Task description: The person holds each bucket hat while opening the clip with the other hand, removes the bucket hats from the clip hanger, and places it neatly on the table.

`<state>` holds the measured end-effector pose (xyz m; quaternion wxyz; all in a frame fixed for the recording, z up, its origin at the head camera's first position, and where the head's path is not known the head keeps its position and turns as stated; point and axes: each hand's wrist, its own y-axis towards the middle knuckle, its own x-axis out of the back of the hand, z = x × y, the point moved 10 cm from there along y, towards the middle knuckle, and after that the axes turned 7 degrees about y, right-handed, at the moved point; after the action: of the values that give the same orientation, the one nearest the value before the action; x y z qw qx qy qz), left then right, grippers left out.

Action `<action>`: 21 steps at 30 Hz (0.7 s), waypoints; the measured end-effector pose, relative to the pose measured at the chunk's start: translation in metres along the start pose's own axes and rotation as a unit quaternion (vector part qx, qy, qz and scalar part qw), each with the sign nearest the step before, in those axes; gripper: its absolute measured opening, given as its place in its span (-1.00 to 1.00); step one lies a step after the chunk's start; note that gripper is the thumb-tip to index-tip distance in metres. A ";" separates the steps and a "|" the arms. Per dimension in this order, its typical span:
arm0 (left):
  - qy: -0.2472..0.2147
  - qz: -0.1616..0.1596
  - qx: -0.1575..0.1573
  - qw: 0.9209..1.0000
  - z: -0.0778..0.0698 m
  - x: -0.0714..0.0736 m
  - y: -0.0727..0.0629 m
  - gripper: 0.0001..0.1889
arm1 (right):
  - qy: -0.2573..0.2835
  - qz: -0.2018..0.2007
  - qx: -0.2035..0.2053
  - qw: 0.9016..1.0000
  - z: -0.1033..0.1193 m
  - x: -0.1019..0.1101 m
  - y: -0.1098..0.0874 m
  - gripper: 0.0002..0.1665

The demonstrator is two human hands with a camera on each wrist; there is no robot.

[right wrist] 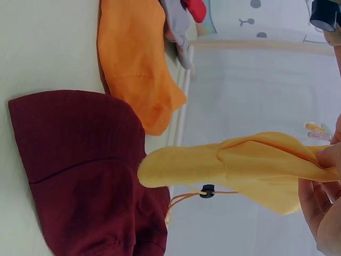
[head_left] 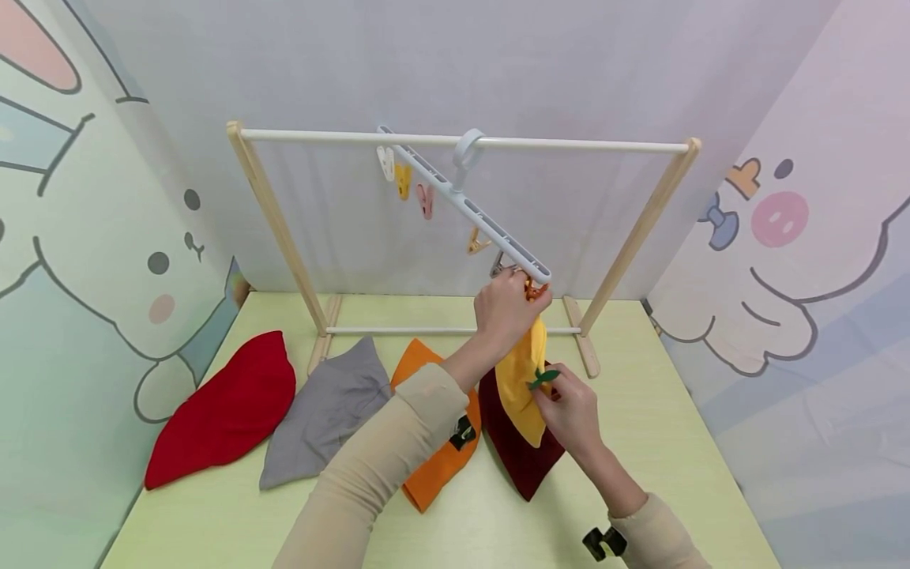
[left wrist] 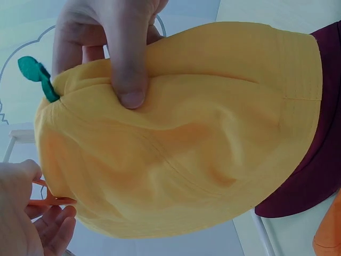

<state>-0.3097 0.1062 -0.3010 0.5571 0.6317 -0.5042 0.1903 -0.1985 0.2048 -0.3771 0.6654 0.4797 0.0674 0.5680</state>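
A yellow bucket hat [head_left: 522,379] with a green leaf stem [left wrist: 37,74] hangs below the near end of a light-blue hanger [head_left: 465,205]. My right hand [head_left: 572,407] pinches the fabric beside the stem, thumb over the cloth. Up at the hanger's end, my left hand [head_left: 508,308] squeezes an orange clothespin [left wrist: 53,201]. Its tips meet the hat's edge; whether they bite the cloth I cannot tell. A chin cord with a black toggle [right wrist: 206,191] dangles from the hat. Behind it lies a maroon hat [head_left: 522,466].
The hanger hooks over the white bar [head_left: 341,137] of a wooden-legged rack [head_left: 640,229]. White [head_left: 386,163], yellow [head_left: 403,181] and pink clothespins [head_left: 425,201] hang along it, among others. Orange [head_left: 426,482], grey [head_left: 323,419] and red hats [head_left: 231,403] lie on the pale-green table [head_left: 654,427].
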 end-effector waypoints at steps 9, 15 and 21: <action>-0.006 0.011 0.005 1.000 0.001 -0.002 -0.001 -0.69 | 0.006 0.004 0.002 1.000 -0.001 -0.002 -0.002 -0.82; -0.010 0.021 0.005 1.000 0.003 -0.006 -0.001 -0.71 | 0.009 0.003 0.001 1.000 0.000 -0.002 -0.002 -0.83; -0.025 0.024 -0.002 0.999 0.004 -0.007 -0.001 -0.75 | 0.004 0.012 -0.007 1.000 0.000 -0.003 -0.003 -0.82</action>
<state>-0.3127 0.1056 -0.3079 0.5407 0.6230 -0.5335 0.1867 -0.1975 0.2025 -0.3802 0.6619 0.4732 0.0606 0.5782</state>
